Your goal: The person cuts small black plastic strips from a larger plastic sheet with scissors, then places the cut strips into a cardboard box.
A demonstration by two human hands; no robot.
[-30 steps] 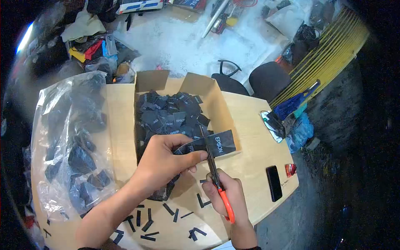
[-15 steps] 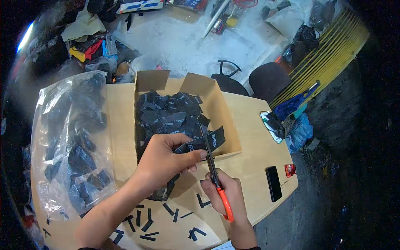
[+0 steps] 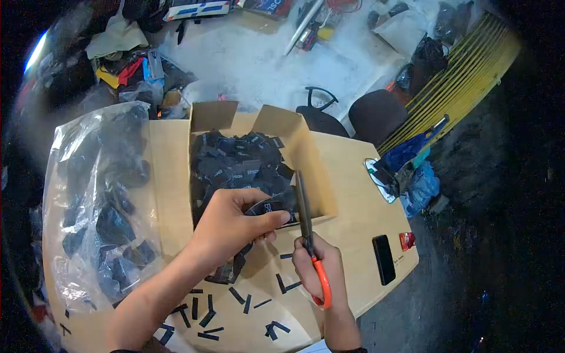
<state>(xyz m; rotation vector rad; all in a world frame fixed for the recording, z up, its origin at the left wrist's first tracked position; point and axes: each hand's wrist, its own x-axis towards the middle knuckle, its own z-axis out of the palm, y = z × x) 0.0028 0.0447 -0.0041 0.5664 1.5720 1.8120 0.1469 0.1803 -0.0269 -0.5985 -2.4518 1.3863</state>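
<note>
My left hand [image 3: 232, 226] pinches a black woven label strip [image 3: 269, 206] printed with white letters, holding it over the front edge of a cardboard box [image 3: 315, 156]. My right hand [image 3: 321, 270] grips orange-handled scissors [image 3: 307, 235], whose blades point up beside the strip's cut end and look closed. The box is filled with several cut black labels [image 3: 235, 162]. The strip's lower end hangs down behind my left hand [image 3: 229, 270].
A clear plastic bag [image 3: 97, 194] of black label bundles lies at the left of the wooden table [image 3: 353, 200]. Black offcuts [image 3: 203, 309] litter the table's front. A black phone [image 3: 383, 259] and a red object [image 3: 407, 240] lie at the right. Office chairs [image 3: 376, 112] stand beyond the table.
The label piece sticking out right of the scissors has been cut off and is gone from view. The blades have closed and the scissors have shifted slightly right.
</note>
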